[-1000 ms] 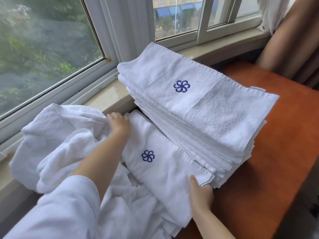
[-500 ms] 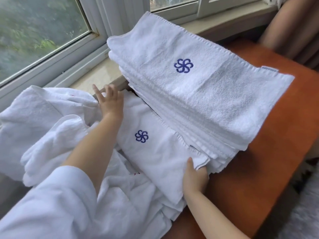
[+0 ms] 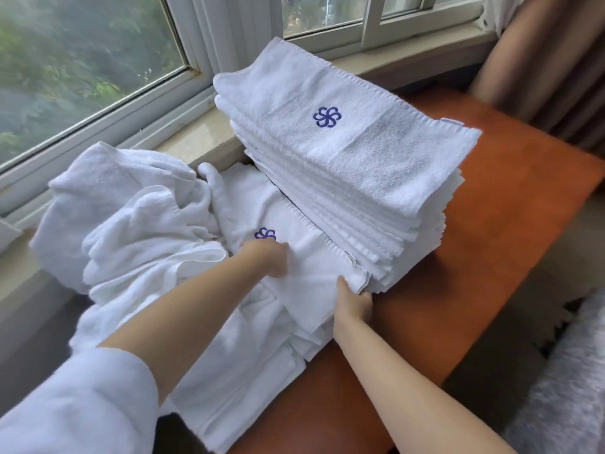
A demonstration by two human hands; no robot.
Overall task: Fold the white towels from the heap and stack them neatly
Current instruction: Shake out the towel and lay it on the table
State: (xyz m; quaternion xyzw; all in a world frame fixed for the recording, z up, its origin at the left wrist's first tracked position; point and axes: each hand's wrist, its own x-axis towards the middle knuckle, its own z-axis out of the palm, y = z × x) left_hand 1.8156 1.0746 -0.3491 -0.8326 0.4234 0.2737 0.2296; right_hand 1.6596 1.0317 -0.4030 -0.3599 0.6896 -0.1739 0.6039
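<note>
Towel [image 3: 294, 257] in work lies flat on the orange-brown desk [image 3: 491, 257], pressed against the near side of the tall stack of folded towels [image 3: 343, 149], its blue flower mark partly covered. The left hand [image 3: 271, 260] rests on top of this towel just below the mark, fingers bent down into the cloth; whether it grips or only presses I cannot tell. Half a second ago that hand lay further up, at the towel's far end near the window sill, with fingers spread; it has since drawn back toward the middle. The right hand [image 3: 353, 303] pinches the towel's near right corner, thumb on top, right beside the bottom of the stack, much where it was before. The stack's top towel shows the same blue mark and sits square, unchanged. To the left, the heap of loose towels [image 3: 131, 231] spills from the desk against the window sill [image 3: 196, 136], with more rumpled cloth under the forearms. A white sleeve [image 3: 82, 404] covers the left upper arm. A brown curtain [image 3: 550, 60] hangs at the far right.
</note>
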